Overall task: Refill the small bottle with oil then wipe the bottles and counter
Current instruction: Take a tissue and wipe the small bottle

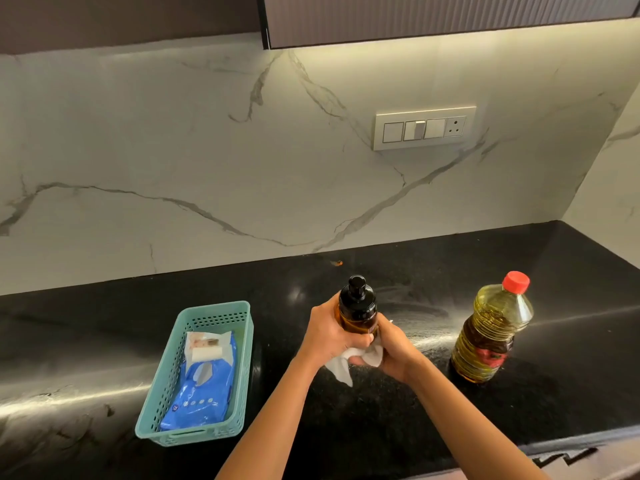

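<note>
Black counter (398, 427) | basket (162, 386) left | large bottle (491, 327) right

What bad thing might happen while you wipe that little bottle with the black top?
The small bottle is held up off the black counter by the left hand while the right hand rubs it with a white wipe. If its glass is oily, it might slip and drop. The big oil bottle stands close to the right arm, so a bump could perhaps tip it, though its red cap is on.
</note>
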A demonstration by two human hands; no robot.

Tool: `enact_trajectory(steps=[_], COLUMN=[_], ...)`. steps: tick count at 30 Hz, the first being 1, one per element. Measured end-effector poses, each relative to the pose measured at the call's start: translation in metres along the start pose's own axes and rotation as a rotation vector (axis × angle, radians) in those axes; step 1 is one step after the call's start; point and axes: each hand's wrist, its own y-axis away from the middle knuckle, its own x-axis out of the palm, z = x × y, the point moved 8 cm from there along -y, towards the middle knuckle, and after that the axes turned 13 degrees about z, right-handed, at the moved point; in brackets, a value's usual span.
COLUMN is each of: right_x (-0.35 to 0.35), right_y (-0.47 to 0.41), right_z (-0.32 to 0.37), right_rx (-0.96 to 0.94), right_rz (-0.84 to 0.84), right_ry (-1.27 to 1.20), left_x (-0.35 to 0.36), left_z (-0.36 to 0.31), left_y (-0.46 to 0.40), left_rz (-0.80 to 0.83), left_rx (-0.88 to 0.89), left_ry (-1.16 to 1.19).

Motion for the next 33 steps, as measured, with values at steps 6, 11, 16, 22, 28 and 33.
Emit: enact_trajectory(steps=[6,11,16,22,28,33], right_x=[-0.029,0.004,0.012,0.025,0.025,0.030], right_y=[0.016,0.019,0.013,0.004,0.015,0.008], right_z=[0.026,0.033,0.046,0.047,0.005,0.009], right_rx=[-0.064,-0.307,-0.326,-0.273,-0.307,-0.278], right_rz=[-0.387,-0.158,-0.058,-0.041,-0.125,-0.104], right_ry=[0.459,0.155,0.046,0.058,0.174,0.223], left_x=[-0.010,-0.004,-0.003,-0.002,-0.014,-0.019], left_z=[0.006,0.004,0.005,0.007,0.010,0.012], left_y=[-0.001,-0.002,0.000,0.006,0.014,0.013], left_rz=[0.015,0.112,0.198,0.154,-0.036,-0.085], left_rx=[-0.023,-0.032,-0.040,-0.057,0.018,0.057], left_ry=[0.068,0.081,0.114,0.147,0.205,0.228])
